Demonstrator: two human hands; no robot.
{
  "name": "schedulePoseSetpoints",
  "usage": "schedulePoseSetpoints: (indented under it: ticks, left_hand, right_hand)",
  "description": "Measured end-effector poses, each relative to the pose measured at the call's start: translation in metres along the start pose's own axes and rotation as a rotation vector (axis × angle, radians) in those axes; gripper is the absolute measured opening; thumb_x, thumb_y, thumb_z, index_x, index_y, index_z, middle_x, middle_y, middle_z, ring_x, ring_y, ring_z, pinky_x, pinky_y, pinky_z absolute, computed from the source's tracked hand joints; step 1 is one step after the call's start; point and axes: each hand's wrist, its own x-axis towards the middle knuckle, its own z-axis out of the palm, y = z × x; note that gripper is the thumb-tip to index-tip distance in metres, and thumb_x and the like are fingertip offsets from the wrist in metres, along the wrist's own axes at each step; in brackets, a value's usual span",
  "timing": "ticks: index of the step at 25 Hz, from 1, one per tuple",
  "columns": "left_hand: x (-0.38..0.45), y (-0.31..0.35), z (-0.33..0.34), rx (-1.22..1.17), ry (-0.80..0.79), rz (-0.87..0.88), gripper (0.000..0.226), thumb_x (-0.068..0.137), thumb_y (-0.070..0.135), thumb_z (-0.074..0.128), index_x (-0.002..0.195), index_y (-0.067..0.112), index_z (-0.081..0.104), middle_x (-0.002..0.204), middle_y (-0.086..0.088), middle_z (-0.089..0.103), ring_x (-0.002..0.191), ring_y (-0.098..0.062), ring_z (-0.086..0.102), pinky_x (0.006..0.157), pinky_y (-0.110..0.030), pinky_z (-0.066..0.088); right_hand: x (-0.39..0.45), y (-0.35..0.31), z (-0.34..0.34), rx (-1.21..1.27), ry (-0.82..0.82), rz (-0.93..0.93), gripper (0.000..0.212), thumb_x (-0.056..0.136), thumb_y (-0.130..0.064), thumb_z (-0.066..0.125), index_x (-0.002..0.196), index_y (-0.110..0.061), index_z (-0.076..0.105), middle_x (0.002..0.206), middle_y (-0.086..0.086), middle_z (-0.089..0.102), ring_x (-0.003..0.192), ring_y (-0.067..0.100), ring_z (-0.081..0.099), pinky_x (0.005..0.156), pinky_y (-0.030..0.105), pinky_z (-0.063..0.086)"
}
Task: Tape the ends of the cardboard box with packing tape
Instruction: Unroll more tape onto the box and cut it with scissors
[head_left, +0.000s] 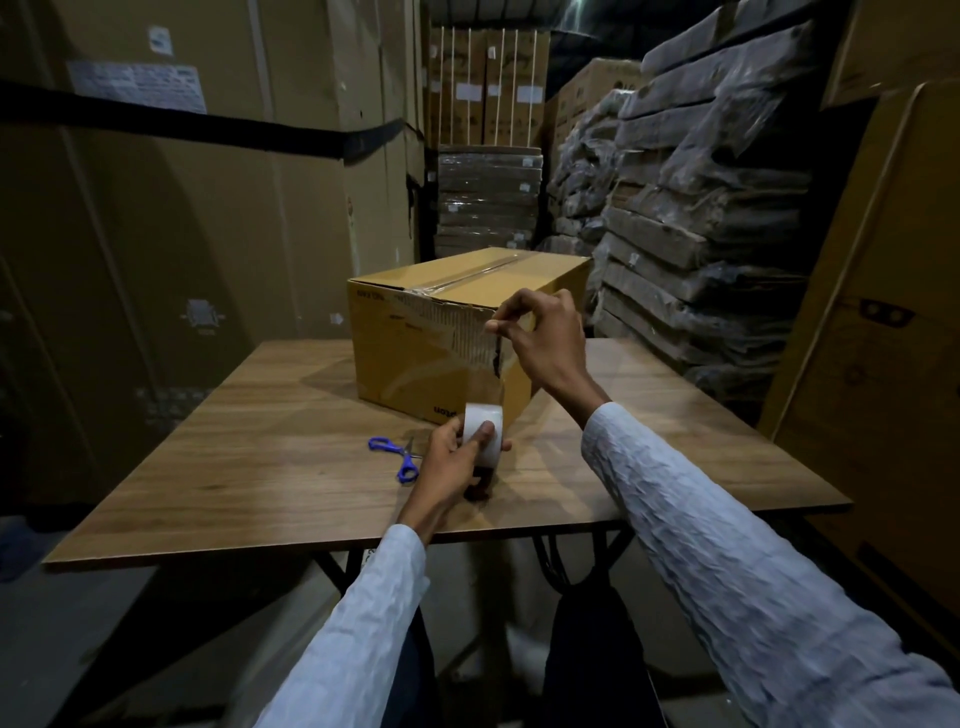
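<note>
I see the cardboard box (457, 332) sitting closed on the tabletop (249, 457). My left hand (452, 457) has its grip around the tape roll (484, 434) just before the box's near corner. My right hand (540, 343) pinches the tape end at that corner's top. Scissors (397, 457) lie left of the roll.

1. The cardboard box (415, 358) has upside-down print low on its near face, just above the left grip (457, 447); only letters like "pton" can be read.
2. All other labels are too blurred to read.
</note>
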Motion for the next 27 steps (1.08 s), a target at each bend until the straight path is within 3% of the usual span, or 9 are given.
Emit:
schedulePoseSetpoints:
  ticks: [4, 9, 13, 15, 17, 19, 22, 25, 27]
  left_hand:
    - [0.002, -0.002, -0.003, 0.011, 0.015, 0.002, 0.027, 0.096, 0.023, 0.069, 0.121, 0.018, 0.062, 0.101, -0.006, 0.079, 0.107, -0.027, 0.071, 0.098, -0.054, 0.056]
    - [-0.001, -0.002, -0.003, 0.030, 0.102, 0.037, 0.028, 0.095, 0.022, 0.070, 0.121, 0.013, 0.064, 0.119, -0.006, 0.069, 0.112, -0.024, 0.065, 0.088, -0.040, 0.058]
    - [0.000, -0.003, -0.003, 0.025, 0.111, 0.017, 0.029, 0.095, 0.026, 0.070, 0.122, 0.017, 0.064, 0.119, -0.005, 0.069, 0.111, -0.023, 0.065, 0.089, -0.044, 0.059]
    - [-0.003, -0.002, -0.002, 0.065, 0.161, 0.065, 0.026, 0.096, 0.029, 0.068, 0.119, 0.018, 0.065, 0.118, -0.003, 0.069, 0.110, -0.020, 0.065, 0.087, -0.040, 0.059]
    - [-0.006, -0.003, -0.007, 0.206, 0.254, 0.161, 0.018, 0.096, 0.033, 0.067, 0.111, 0.023, 0.065, 0.115, 0.001, 0.068, 0.105, -0.015, 0.064, 0.080, -0.035, 0.058]
    - [-0.006, -0.002, -0.023, 0.374, 0.316, 0.216, 0.012, 0.092, 0.037, 0.070, 0.100, 0.030, 0.065, 0.109, 0.002, 0.069, 0.100, -0.018, 0.067, 0.078, -0.043, 0.061]
    - [-0.001, 0.013, -0.060, 0.645, 0.270, 0.194, 0.016, 0.083, 0.045, 0.067, 0.091, 0.030, 0.067, 0.097, 0.003, 0.073, 0.093, -0.022, 0.070, 0.081, -0.045, 0.061]
    - [0.006, 0.036, -0.092, 1.147, 0.159, 0.120, 0.027, 0.085, 0.044, 0.070, 0.105, 0.027, 0.070, 0.106, -0.002, 0.072, 0.107, -0.026, 0.064, 0.086, -0.039, 0.054]
    - [0.013, 0.046, -0.104, 1.351, 0.043, -0.004, 0.041, 0.083, 0.047, 0.074, 0.115, 0.022, 0.067, 0.113, -0.005, 0.067, 0.107, -0.026, 0.060, 0.087, -0.039, 0.053]
  right_hand:
    - [0.011, 0.001, -0.005, 0.072, -0.106, -0.003, 0.012, 0.085, -0.036, 0.079, 0.087, -0.033, 0.068, 0.096, -0.006, 0.067, 0.103, 0.013, 0.050, 0.070, 0.025, 0.037]
    - [0.011, 0.005, -0.008, 0.059, -0.147, -0.062, 0.014, 0.086, -0.038, 0.077, 0.088, -0.037, 0.063, 0.097, -0.007, 0.067, 0.105, 0.014, 0.050, 0.074, 0.031, 0.041]
    - [0.015, 0.005, -0.009, 0.042, -0.157, -0.103, 0.015, 0.085, -0.044, 0.077, 0.090, -0.037, 0.064, 0.097, -0.010, 0.068, 0.103, 0.011, 0.047, 0.070, 0.029, 0.036]
    - [0.017, 0.003, -0.010, 0.020, -0.160, -0.114, 0.010, 0.089, -0.038, 0.074, 0.092, -0.035, 0.065, 0.098, -0.010, 0.068, 0.103, 0.012, 0.047, 0.072, 0.029, 0.036]
    - [0.017, 0.004, -0.009, 0.021, -0.174, -0.124, 0.007, 0.092, -0.032, 0.072, 0.094, -0.033, 0.065, 0.099, -0.008, 0.068, 0.103, 0.012, 0.047, 0.073, 0.029, 0.035]
    - [0.015, 0.006, -0.009, 0.020, -0.184, -0.140, 0.008, 0.093, -0.029, 0.071, 0.094, -0.033, 0.065, 0.100, -0.008, 0.067, 0.103, 0.013, 0.047, 0.071, 0.027, 0.035]
    - [0.015, 0.008, -0.011, 0.028, -0.175, -0.138, 0.005, 0.094, -0.026, 0.071, 0.094, -0.029, 0.067, 0.100, -0.007, 0.067, 0.101, 0.012, 0.048, 0.071, 0.024, 0.035]
    - [0.016, 0.009, -0.011, 0.037, -0.163, -0.148, 0.003, 0.094, -0.025, 0.070, 0.095, -0.022, 0.070, 0.100, -0.005, 0.068, 0.101, 0.014, 0.049, 0.073, 0.024, 0.040]
    - [0.018, 0.008, -0.007, 0.036, -0.164, -0.155, 0.003, 0.094, -0.027, 0.070, 0.095, -0.024, 0.071, 0.100, -0.005, 0.069, 0.102, 0.016, 0.053, 0.079, 0.033, 0.048]
